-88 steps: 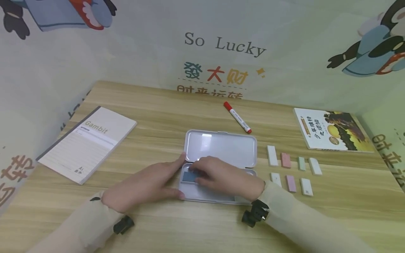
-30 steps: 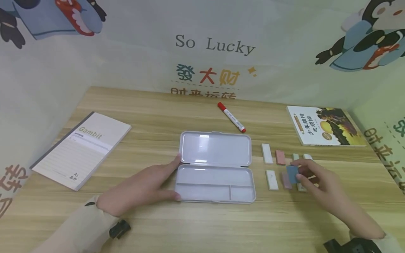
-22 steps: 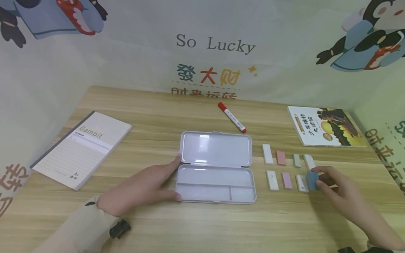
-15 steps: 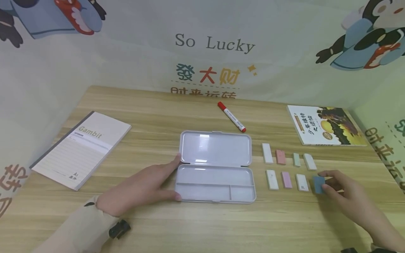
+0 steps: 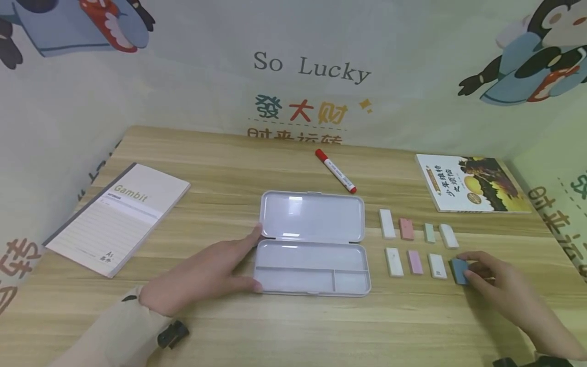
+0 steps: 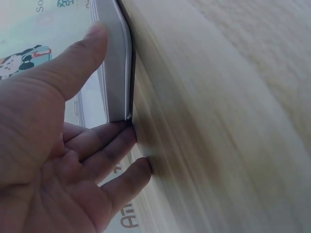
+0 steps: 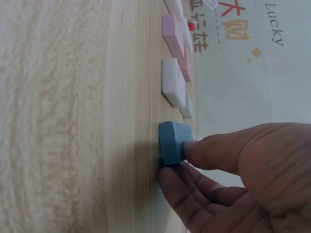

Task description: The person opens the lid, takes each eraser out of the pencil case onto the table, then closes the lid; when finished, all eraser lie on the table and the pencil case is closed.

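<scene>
An unfolded white pencil case (image 5: 312, 255) lies mid-table, its divided lower half bare inside. My left hand (image 5: 206, 275) rests against its left side, thumb near the front corner and index finger by the hinge. In the left wrist view, the extended thumb (image 6: 80, 60) lies along the case's wall (image 6: 116, 73). My right hand (image 5: 504, 285) pinches a blue eraser (image 5: 459, 271) between thumb and fingers. The right wrist view shows this eraser (image 7: 173, 142) tilted, close over the wood, beside a white eraser (image 7: 173, 83).
Several erasers stand in two rows right of the case, including a pink one (image 5: 406, 229), a purple one (image 5: 415, 262) and a green one (image 5: 429, 233). A red marker (image 5: 336, 171) lies behind the case. A notebook (image 5: 119, 219) is at left, a book (image 5: 472, 183) at back right.
My right hand has lifted the blue eraser out of the case, carried it right past the other erasers and lowered it at the front row's end. The left hand has stayed at the case.
</scene>
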Tool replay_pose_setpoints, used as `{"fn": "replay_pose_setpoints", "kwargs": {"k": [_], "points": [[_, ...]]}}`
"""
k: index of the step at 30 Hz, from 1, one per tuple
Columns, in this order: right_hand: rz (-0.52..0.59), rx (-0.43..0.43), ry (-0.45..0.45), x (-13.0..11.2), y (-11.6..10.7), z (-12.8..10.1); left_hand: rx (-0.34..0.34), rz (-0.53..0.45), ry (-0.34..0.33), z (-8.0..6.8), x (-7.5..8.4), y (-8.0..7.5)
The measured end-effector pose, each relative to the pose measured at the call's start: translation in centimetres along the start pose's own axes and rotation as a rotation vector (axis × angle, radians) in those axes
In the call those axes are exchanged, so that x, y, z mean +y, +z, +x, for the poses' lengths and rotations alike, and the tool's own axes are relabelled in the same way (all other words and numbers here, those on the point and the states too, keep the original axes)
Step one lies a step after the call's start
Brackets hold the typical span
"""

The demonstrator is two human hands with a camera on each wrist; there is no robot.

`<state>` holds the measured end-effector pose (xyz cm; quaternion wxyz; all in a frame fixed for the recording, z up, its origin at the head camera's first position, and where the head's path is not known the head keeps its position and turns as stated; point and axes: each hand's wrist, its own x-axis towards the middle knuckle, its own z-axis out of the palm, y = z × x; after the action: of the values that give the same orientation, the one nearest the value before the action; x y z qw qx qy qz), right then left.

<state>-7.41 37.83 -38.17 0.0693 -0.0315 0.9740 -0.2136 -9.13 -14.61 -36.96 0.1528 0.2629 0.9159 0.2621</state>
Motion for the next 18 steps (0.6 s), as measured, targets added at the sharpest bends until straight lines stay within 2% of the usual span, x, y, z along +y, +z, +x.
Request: {"fn": "replay_pose_setpoints", "kwargs": {"k": [8,18], "points": [[-0.001,0.0,0.004,0.05,0.17,0.11,0.002,0.0,-0.002,0.01,0.11,-0.15],[-0.01,0.011,-0.046,-0.04,-0.17,0.43,0.0,-0.003,0.002,0.01,-0.02,-0.04]]}}
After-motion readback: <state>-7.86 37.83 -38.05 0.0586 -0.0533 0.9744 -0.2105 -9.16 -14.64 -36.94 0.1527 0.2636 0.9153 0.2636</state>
